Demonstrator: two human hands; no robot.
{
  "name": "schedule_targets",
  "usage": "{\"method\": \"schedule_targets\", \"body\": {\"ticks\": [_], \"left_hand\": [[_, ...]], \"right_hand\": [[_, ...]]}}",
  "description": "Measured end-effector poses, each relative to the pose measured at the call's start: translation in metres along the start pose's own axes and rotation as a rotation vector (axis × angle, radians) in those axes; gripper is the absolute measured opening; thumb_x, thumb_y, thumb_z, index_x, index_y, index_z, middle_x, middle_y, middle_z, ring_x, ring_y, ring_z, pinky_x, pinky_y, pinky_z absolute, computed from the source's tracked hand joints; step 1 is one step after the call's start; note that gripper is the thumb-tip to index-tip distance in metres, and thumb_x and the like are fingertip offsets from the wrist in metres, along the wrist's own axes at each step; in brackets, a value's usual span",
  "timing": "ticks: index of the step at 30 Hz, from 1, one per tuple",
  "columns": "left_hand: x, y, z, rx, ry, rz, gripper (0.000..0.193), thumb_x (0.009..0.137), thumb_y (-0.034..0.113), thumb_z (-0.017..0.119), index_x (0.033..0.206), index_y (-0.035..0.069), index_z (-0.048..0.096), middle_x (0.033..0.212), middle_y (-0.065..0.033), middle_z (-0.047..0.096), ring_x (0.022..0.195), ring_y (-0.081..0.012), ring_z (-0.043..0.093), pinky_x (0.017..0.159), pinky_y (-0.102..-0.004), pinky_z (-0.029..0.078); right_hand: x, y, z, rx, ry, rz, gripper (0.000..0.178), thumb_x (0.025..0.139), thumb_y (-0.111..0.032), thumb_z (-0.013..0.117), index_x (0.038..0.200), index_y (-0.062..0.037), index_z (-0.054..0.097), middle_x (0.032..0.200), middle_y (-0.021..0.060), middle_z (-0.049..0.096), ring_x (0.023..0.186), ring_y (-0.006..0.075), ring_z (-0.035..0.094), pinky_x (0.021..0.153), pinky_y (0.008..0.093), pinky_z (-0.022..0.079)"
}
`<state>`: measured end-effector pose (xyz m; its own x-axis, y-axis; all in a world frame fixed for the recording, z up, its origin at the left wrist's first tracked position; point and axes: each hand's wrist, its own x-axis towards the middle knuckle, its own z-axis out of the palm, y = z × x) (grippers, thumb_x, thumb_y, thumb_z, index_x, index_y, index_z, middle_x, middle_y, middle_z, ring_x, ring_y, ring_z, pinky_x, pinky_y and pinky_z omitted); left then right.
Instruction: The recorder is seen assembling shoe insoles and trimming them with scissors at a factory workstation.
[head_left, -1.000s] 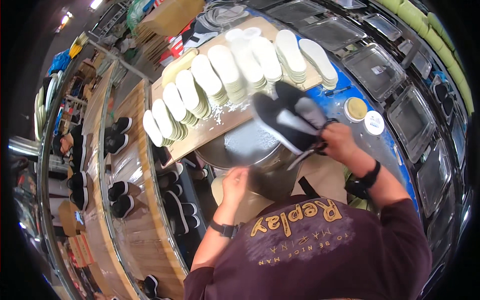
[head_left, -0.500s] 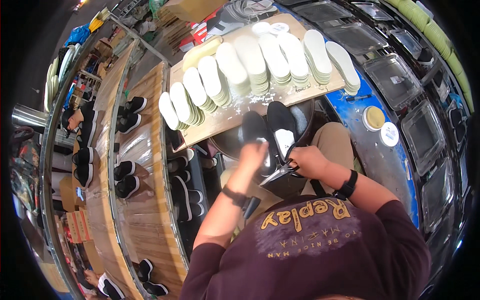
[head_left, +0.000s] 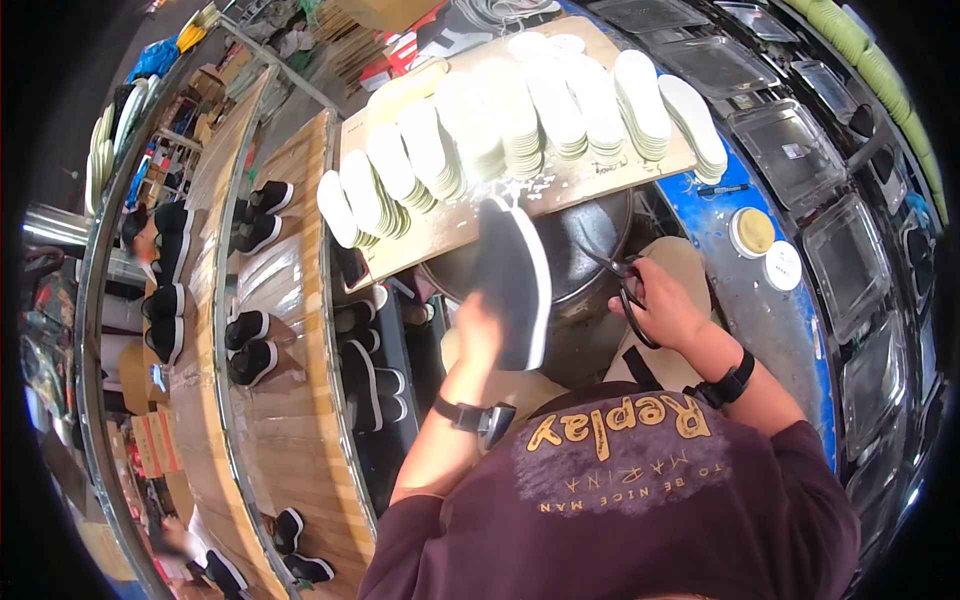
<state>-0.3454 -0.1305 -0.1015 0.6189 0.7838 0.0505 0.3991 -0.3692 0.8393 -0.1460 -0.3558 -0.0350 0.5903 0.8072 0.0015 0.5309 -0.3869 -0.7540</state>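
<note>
My left hand [head_left: 478,330] grips a black slip-on shoe [head_left: 512,280] with a white sole edge, its toe tilted up toward the board. Motion blurs the shoe, and whether a second shoe lies behind it I cannot tell. In my right hand [head_left: 668,302] is a pair of scissors [head_left: 630,308] with black handles, the blades reaching over a round dark metal tub [head_left: 575,285]. Just beyond, a wooden board [head_left: 420,252] bears stacks of pale insoles [head_left: 642,105] in a row, with small white scraps [head_left: 515,188] along its near edge.
Black shoes [head_left: 252,362] line wooden shelves [head_left: 300,330] at my left. On the blue bench [head_left: 735,245] to my right are a marker [head_left: 722,190], a tub with a yellowish top [head_left: 751,232] and a white lid [head_left: 783,267]. Clear plastic trays [head_left: 845,265] stand farther right. Another person's hand shows at the lower left.
My left hand has lifted a shoe off the tub area and swung it up, toe toward the board. My right hand has drawn the scissors right, their blades now pointing away from me.
</note>
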Motion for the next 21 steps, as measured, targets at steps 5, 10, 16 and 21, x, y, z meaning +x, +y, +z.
{"method": "schedule_targets", "body": {"ticks": [5,10,16,21], "left_hand": [[-0.015,-0.036,-0.05,-0.2,0.055,0.053,0.021,0.08,-0.002,0.061,0.1,-0.003,0.066,0.097,-0.0099,0.07,0.085,-0.0181,0.066,0.079,-0.0306,0.052],[-0.031,-0.014,-0.081,0.499,0.138,0.297,0.016,0.077,0.0,0.06,0.092,0.0,0.065,0.094,-0.0175,0.068,0.09,-0.0349,0.065,0.079,-0.0386,0.05],[-0.051,-0.02,-0.091,0.519,0.193,0.363,0.016,0.079,0.005,0.056,0.094,0.001,0.063,0.092,-0.0198,0.065,0.088,-0.0395,0.062,0.094,-0.0473,0.046],[-0.062,-0.025,-0.08,0.447,-0.007,0.414,0.027,0.078,0.002,0.058,0.104,0.002,0.062,0.105,-0.0195,0.064,0.107,-0.038,0.059,0.095,-0.0471,0.046]], "right_hand": [[0.008,-0.021,0.007,-0.087,-0.195,-0.177,0.053,0.08,-0.045,0.071,0.098,0.0014,0.055,0.093,0.0209,0.061,0.089,0.039,0.059,0.077,0.0448,0.048],[0.01,-0.022,0.015,-0.387,-0.377,-0.236,0.056,0.079,-0.055,0.065,0.087,-0.0003,0.057,0.086,0.0203,0.064,0.081,0.0375,0.063,0.072,0.0446,0.05],[0.011,-0.014,0.017,-0.386,-0.448,-0.081,0.055,0.078,-0.057,0.066,0.086,-0.0029,0.055,0.078,0.0166,0.063,0.075,0.0375,0.063,0.065,0.0452,0.049],[0.006,-0.009,0.041,-0.299,-0.249,-0.216,0.055,0.079,-0.057,0.066,0.083,-0.0028,0.056,0.07,0.0155,0.062,0.071,0.0387,0.063,0.064,0.0464,0.049]]}}
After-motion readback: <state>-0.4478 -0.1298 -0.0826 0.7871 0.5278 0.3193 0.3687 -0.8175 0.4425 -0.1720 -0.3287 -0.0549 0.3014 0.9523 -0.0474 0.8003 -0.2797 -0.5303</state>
